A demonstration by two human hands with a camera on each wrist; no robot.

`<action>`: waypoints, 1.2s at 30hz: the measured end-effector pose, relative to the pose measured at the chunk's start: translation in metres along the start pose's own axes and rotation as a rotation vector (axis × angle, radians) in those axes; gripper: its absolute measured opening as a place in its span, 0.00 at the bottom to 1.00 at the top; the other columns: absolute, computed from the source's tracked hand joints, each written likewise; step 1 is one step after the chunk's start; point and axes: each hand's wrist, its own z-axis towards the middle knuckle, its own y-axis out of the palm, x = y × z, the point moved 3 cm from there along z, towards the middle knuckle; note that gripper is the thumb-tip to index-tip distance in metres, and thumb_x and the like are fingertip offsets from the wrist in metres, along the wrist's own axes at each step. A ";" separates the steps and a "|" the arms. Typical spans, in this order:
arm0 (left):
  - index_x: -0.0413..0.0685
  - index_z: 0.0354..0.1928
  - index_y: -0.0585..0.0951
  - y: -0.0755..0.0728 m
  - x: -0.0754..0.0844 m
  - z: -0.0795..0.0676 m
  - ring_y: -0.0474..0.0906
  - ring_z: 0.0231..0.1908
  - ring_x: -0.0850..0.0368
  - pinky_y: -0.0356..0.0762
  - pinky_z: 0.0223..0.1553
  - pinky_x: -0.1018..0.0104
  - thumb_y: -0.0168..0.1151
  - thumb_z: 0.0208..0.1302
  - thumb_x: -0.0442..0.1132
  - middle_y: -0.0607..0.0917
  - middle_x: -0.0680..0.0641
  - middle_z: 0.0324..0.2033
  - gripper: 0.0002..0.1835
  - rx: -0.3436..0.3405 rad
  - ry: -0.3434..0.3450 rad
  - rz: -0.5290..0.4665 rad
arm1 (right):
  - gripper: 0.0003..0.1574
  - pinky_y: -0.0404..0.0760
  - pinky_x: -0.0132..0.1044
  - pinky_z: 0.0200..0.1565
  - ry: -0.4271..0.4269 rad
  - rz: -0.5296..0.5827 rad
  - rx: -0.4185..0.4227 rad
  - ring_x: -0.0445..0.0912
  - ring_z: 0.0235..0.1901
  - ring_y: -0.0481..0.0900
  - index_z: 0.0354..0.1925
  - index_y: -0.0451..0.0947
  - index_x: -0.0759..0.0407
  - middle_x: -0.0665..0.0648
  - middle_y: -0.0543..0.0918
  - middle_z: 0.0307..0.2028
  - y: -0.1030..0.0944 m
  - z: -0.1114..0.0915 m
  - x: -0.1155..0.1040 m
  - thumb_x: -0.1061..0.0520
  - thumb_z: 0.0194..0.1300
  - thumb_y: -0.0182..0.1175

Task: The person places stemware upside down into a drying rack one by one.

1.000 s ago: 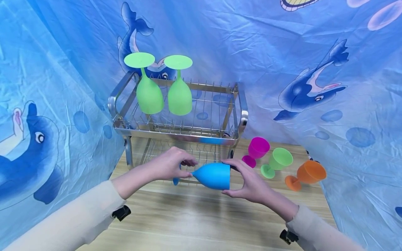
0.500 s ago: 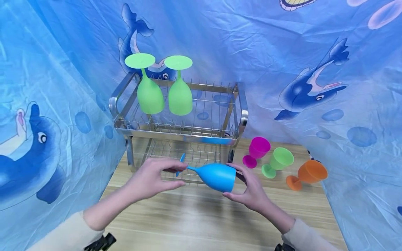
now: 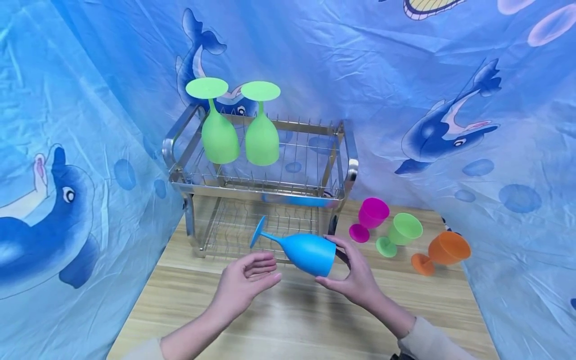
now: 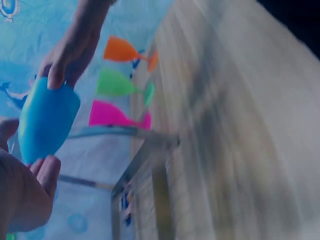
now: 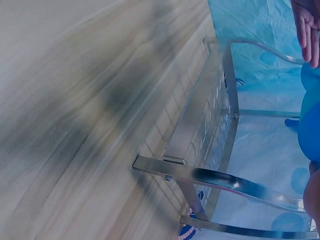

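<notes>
A blue plastic goblet (image 3: 310,254) lies sideways in the air in front of the rack, its foot tilted up to the left. My right hand (image 3: 362,277) grips it by the rim end, thumb below and fingers at the top edge. Below the stem, my left hand (image 3: 245,282) is apart from the goblet in the head view, fingers loosely bent and holding nothing. The left wrist view shows the blue bowl (image 4: 47,117) with the right hand (image 4: 72,55) on its rim end. Only part of the goblet shows in the right wrist view.
A two-tier metal dish rack (image 3: 265,192) stands at the back, with two upside-down green goblets (image 3: 220,140) on its upper tier. Magenta (image 3: 373,214), green (image 3: 405,230) and orange goblets (image 3: 449,248) stand on the wooden table (image 3: 288,330) to the right. Blue printed cloth hangs around.
My left hand has let go of the goblet's stem and moved down, away from the foot. My right hand still holds the goblet, whose foot end has tilted upward.
</notes>
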 end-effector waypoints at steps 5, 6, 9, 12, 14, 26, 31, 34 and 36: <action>0.42 0.64 0.82 0.013 -0.008 0.004 0.85 0.61 0.45 0.86 0.58 0.64 0.80 0.63 0.42 0.89 0.44 0.57 0.29 0.067 -0.088 -0.125 | 0.60 0.84 0.51 0.62 -0.013 -0.006 0.015 0.58 0.66 0.78 0.74 0.69 0.53 0.57 0.77 0.69 0.002 0.000 -0.001 0.58 0.47 0.89; 0.41 0.66 0.81 0.015 -0.009 0.005 0.85 0.62 0.44 0.85 0.59 0.63 0.80 0.64 0.42 0.88 0.42 0.59 0.30 0.075 -0.092 -0.144 | 0.60 0.84 0.52 0.62 -0.017 -0.005 0.017 0.58 0.66 0.78 0.74 0.69 0.53 0.57 0.77 0.69 0.002 0.000 -0.001 0.58 0.47 0.89; 0.40 0.68 0.79 0.021 -0.009 0.010 0.84 0.63 0.45 0.83 0.63 0.60 0.79 0.64 0.46 0.86 0.41 0.61 0.34 0.098 -0.114 -0.162 | 0.60 0.84 0.54 0.61 -0.030 -0.003 0.027 0.58 0.66 0.78 0.74 0.69 0.53 0.57 0.77 0.69 0.003 0.001 -0.001 0.59 0.47 0.89; 0.40 0.69 0.78 0.025 -0.009 0.015 0.84 0.62 0.47 0.80 0.67 0.54 0.79 0.65 0.50 0.86 0.40 0.62 0.36 0.118 -0.129 -0.166 | 0.60 0.84 0.54 0.61 -0.041 0.002 0.037 0.58 0.66 0.78 0.74 0.69 0.53 0.57 0.77 0.69 0.004 0.001 -0.001 0.59 0.47 0.89; 0.41 0.69 0.78 0.027 -0.010 0.018 0.84 0.62 0.48 0.79 0.69 0.51 0.79 0.64 0.52 0.86 0.42 0.62 0.37 0.127 -0.145 -0.174 | 0.60 0.84 0.54 0.61 -0.050 0.007 0.042 0.57 0.66 0.78 0.74 0.69 0.54 0.57 0.77 0.70 0.004 0.001 -0.001 0.60 0.47 0.89; 0.39 0.70 0.77 0.037 -0.008 0.026 0.83 0.62 0.47 0.80 0.68 0.50 0.79 0.65 0.52 0.84 0.39 0.63 0.38 0.186 -0.165 -0.259 | 0.60 0.83 0.53 0.62 -0.039 0.027 0.049 0.56 0.66 0.77 0.74 0.69 0.53 0.56 0.76 0.70 0.008 0.001 -0.001 0.59 0.48 0.88; 0.37 0.69 0.77 0.042 -0.008 0.029 0.85 0.60 0.46 0.84 0.63 0.54 0.79 0.65 0.49 0.85 0.37 0.61 0.36 0.227 -0.151 -0.302 | 0.59 0.83 0.53 0.62 -0.024 0.037 0.052 0.57 0.66 0.78 0.74 0.69 0.54 0.57 0.76 0.69 0.012 0.002 0.000 0.58 0.49 0.88; 0.36 0.68 0.77 0.045 -0.008 0.031 0.85 0.58 0.46 0.86 0.61 0.56 0.80 0.65 0.47 0.85 0.36 0.59 0.36 0.244 -0.146 -0.328 | 0.59 0.83 0.52 0.63 -0.015 0.038 0.050 0.57 0.66 0.77 0.74 0.69 0.54 0.57 0.76 0.69 0.015 0.002 0.000 0.57 0.49 0.88; 0.35 0.67 0.78 0.047 -0.008 0.033 0.86 0.56 0.47 0.86 0.60 0.57 0.80 0.65 0.46 0.85 0.36 0.58 0.35 0.256 -0.147 -0.340 | 0.60 0.83 0.51 0.63 -0.009 0.037 0.051 0.56 0.66 0.77 0.74 0.68 0.54 0.57 0.76 0.68 0.017 0.001 0.000 0.57 0.49 0.88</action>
